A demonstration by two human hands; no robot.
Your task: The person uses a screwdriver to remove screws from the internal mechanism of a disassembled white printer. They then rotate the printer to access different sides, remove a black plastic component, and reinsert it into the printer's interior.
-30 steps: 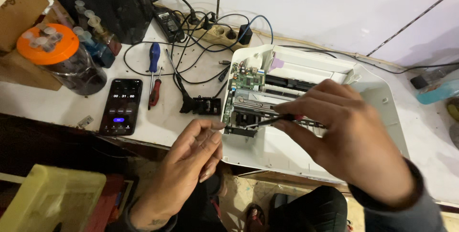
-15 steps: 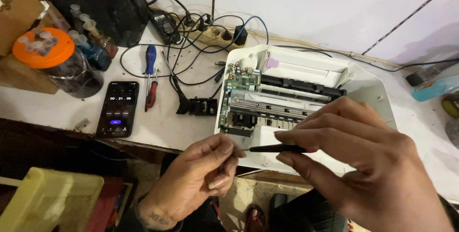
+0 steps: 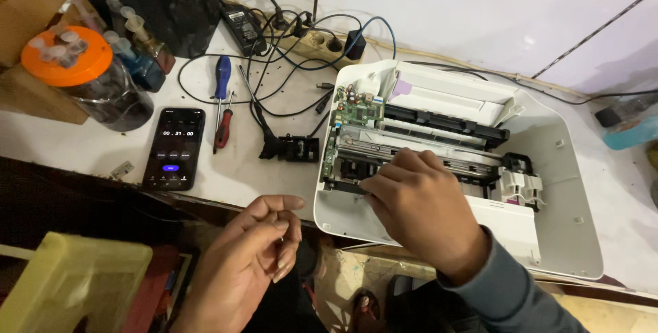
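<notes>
A small electronics repair workshop is showing itself here: an opened white printer (image 3: 473, 161) with its green circuit board (image 3: 356, 100) exposed is lying at the white workbench's (image 3: 89, 148) front edge, screwdrivers (image 3: 221, 103) are resting mid-bench, and cables are tangling into a power strip (image 3: 315, 43) along the back edge.

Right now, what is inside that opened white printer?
Inside the printer a green circuit board sits at its left end, with black rails and a metal bar running across. The right hand reaches in and covers the front left part, so what it touches is hidden.
</notes>
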